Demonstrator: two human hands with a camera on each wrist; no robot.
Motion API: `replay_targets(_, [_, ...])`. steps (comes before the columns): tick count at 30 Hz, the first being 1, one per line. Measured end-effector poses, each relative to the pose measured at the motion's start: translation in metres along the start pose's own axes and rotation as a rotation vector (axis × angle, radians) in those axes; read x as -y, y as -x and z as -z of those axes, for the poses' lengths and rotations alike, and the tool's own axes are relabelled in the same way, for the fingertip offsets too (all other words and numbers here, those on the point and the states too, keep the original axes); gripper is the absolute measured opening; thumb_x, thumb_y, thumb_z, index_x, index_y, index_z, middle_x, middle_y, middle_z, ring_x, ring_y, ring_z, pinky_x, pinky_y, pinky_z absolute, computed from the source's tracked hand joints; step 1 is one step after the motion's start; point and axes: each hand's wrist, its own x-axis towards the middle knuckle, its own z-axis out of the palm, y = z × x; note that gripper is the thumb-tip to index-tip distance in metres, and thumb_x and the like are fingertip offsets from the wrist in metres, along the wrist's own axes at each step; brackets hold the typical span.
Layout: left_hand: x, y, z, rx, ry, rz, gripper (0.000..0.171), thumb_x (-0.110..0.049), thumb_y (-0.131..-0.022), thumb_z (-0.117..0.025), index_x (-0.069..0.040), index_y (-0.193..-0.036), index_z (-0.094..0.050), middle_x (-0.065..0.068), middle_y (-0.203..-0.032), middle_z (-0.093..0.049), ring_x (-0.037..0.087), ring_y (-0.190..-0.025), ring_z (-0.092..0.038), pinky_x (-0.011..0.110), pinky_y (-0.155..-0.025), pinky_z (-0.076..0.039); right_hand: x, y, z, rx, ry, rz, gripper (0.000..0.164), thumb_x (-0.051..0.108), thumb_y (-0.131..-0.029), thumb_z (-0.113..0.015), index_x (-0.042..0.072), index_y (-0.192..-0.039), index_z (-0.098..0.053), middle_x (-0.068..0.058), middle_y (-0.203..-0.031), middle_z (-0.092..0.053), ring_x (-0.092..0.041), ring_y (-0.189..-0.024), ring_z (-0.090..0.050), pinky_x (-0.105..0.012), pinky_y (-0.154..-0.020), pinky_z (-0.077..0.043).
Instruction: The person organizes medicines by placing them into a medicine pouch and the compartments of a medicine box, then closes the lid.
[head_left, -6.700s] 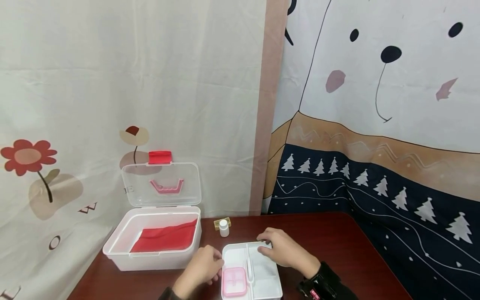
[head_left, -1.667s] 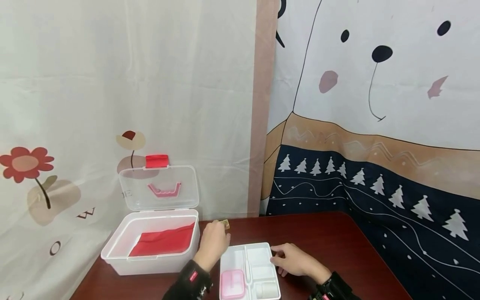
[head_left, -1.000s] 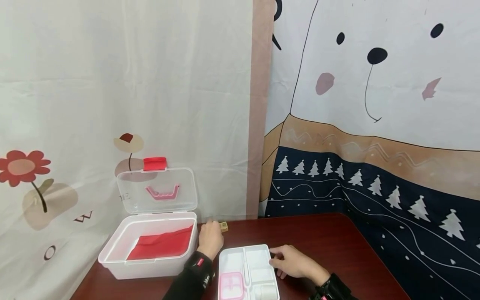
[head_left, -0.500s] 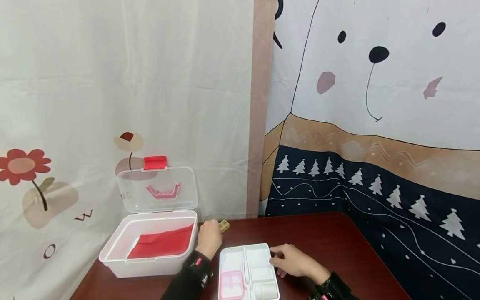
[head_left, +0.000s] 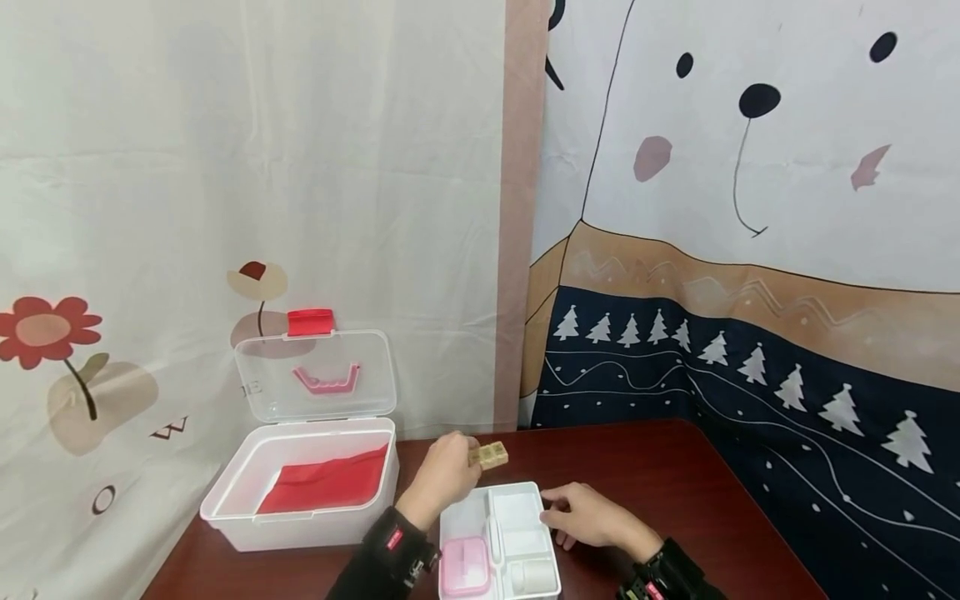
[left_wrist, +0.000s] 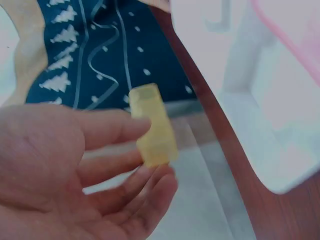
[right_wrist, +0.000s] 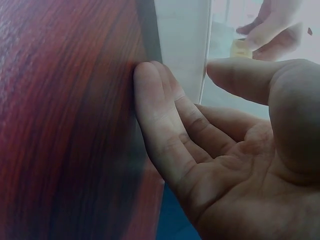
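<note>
My left hand (head_left: 446, 471) pinches a small translucent yellow case (head_left: 490, 455) between thumb and fingers, above the far edge of a white compartment box (head_left: 501, 492). In the left wrist view the yellow case (left_wrist: 155, 125) is tilted, its end past the fingertips. My right hand (head_left: 592, 518) touches the box's right side. The right wrist view shows its fairly straight fingers (right_wrist: 152, 95) along the outer wall and its thumb at the rim. A pink-lidded container (head_left: 465, 565) fills the box's front left, and a white bottle (head_left: 534, 577) lies in the front right compartment.
A clear plastic storage bin (head_left: 292, 533) stands left of the box, its clear lid (head_left: 322, 400) raised against the curtain. Red cloth (head_left: 326, 483) lies inside it. The dark red table (head_left: 637, 454) ends at printed curtains behind and to the right.
The white bottle went from the table into the box's front right compartment. My left hand took the yellow case from the table's back edge and moved right with it. The right hand stays at the box.
</note>
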Motion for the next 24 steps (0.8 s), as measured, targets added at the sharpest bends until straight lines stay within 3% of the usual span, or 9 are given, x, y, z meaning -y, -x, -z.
replay_targets(4, [-0.013, 0.004, -0.002, 0.152, 0.068, 0.017, 0.02, -0.007, -0.088, -0.083, -0.004, -0.108, -0.082, 0.008, -0.097, -0.079, 0.017, -0.084, -0.064, 0.039, -0.079, -0.058, 0.001, 0.0, 0.002, 0.004, -0.001, -0.001, 0.051, 0.019, -0.107, -0.07, -0.01, -0.148, -0.063, -0.007, -0.097, -0.076, -0.023, -0.075, -0.072, -0.038, -0.063, -0.064])
replay_targets(9, [-0.02, 0.007, -0.011, 0.25, 0.038, 0.004, 0.022, -0.011, -0.087, -0.088, -0.006, -0.107, -0.083, 0.007, -0.1, -0.08, 0.018, -0.089, -0.068, 0.041, -0.084, -0.061, 0.002, 0.0, 0.002, 0.015, -0.009, -0.021, 0.049, 0.018, -0.106, -0.071, -0.008, -0.146, -0.065, -0.008, -0.098, -0.076, -0.024, -0.078, -0.073, -0.042, -0.065, -0.065])
replay_targets(17, [-0.019, 0.007, -0.033, 0.272, -0.052, -0.045, 0.025, -0.015, -0.082, -0.091, -0.011, -0.107, -0.084, 0.005, -0.106, -0.083, 0.024, -0.1, -0.077, 0.044, -0.09, -0.063, 0.004, 0.001, 0.003, 0.023, -0.012, -0.02, 0.047, 0.018, -0.106, -0.071, -0.006, -0.146, -0.066, -0.007, -0.096, -0.076, -0.024, -0.077, -0.073, -0.041, -0.065, -0.065])
replay_targets(19, [-0.013, 0.005, -0.044, 0.253, -0.074, -0.084, 0.026, -0.014, -0.08, -0.089, -0.012, -0.106, -0.085, 0.003, -0.104, -0.084, 0.022, -0.097, -0.076, 0.044, -0.085, -0.062, 0.003, 0.001, 0.003, 0.021, -0.009, -0.021, 0.047, 0.019, -0.106, -0.071, -0.006, -0.146, -0.066, -0.007, -0.096, -0.076, -0.023, -0.076, -0.073, -0.04, -0.065, -0.064])
replay_targets(24, [-0.015, 0.007, -0.049, 0.236, -0.123, -0.097, 0.03, -0.01, -0.074, -0.087, -0.014, -0.104, -0.086, 0.0, -0.101, -0.083, 0.019, -0.09, -0.073, 0.041, -0.08, -0.06, 0.003, 0.002, 0.002, 0.019, -0.005, -0.016, 0.048, 0.019, -0.106, -0.071, -0.006, -0.146, -0.066, -0.006, -0.095, -0.076, -0.022, -0.075, -0.073, -0.037, -0.063, -0.064])
